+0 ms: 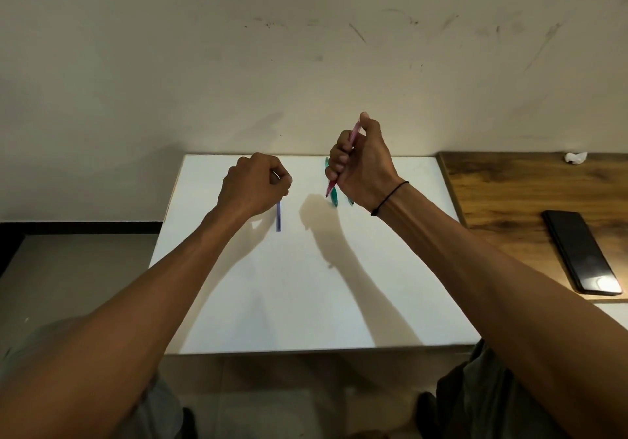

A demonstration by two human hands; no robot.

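The left hand (255, 183) has its fingers curled tight round the top of a blue pen (278, 219), which hangs straight down below the knuckles over the white table (306, 302); I cannot tell whether its tip touches the surface. The right hand (360, 163) is fisted round a pink pen (354, 132), thumb pressed on its upper end and tip poking out beneath the little finger, with green pens (334, 198) lying on the table just under those fingers. I judge the pen work about midway: the green ones seem set down, and both held pens are not yet placed.
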